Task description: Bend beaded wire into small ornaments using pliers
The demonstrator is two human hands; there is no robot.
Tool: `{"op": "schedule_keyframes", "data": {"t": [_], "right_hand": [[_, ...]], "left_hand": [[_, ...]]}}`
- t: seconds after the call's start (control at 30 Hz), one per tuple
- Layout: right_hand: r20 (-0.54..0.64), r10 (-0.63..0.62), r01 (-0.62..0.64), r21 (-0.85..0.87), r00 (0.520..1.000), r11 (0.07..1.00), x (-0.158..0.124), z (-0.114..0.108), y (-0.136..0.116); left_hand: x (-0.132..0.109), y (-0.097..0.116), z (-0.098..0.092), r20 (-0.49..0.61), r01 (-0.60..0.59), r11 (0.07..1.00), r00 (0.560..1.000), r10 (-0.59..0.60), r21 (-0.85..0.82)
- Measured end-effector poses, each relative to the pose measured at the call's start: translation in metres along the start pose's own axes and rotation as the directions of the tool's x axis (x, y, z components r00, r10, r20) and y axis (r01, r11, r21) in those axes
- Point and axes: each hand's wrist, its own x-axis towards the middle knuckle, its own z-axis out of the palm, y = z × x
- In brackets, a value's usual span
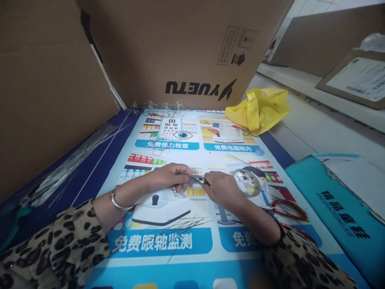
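Observation:
My left hand is closed in a pinch on a thin wire with small pale beads hanging below the fingers. My right hand grips small pliers, whose metal jaws meet the wire between the two hands. Both hands hover just above a printed poster lying flat. A silver bangle circles my left wrist. Leopard-print sleeves cover both forearms.
Loose thin wires lie on the poster near me, and a long bundle of wires lies at left. A clear round container and red-handled scissors sit right of my hand. Cardboard boxes stand behind; a yellow bag lies at back right.

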Motion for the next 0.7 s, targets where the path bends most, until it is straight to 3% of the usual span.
{"op": "schedule_keyframes", "data": {"t": [0.37, 0.7], "right_hand": [[0.008, 0.006, -0.006, -0.013, 1.0, 1.0, 0.0005, 0.0013, -0.0002], [-0.086, 0.081, -0.075, 0.066, 0.993, 0.995, 0.0011, 0.0034, 0.0032]], "left_hand": [[-0.0018, 0.0011, -0.0019, 0.041, -0.025, 0.998, 0.999, 0.027, -0.056], [0.0021, -0.0007, -0.0009, -0.03, -0.048, 0.979, 0.999, 0.043, -0.199]]}}
